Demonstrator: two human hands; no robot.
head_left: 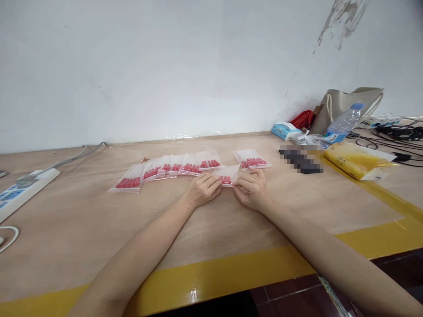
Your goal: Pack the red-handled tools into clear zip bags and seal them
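Between my hands lies a small clear zip bag (230, 171) with several small red pieces inside, low on the table's middle. My left hand (205, 189) is closed on the bag's left side, fingers curled together. On its right lower corner my right hand (251, 188) pinches the edge between thumb and fingers. A row of similar zip bags (128, 178) with red pieces fans out overlapping to the left. To the right, past my fingers, rest a couple more overlapping bags (250, 158). My fingers hide parts of the held bag.
A white power strip (29, 193) with a grey cable is at left. At the right are a tissue pack (284, 130), a plastic bottle (345, 123), a beige bag (353, 103), a yellow packet (355, 159) and black cables (403, 132). Yellow tape (205, 281) lines the front edge.
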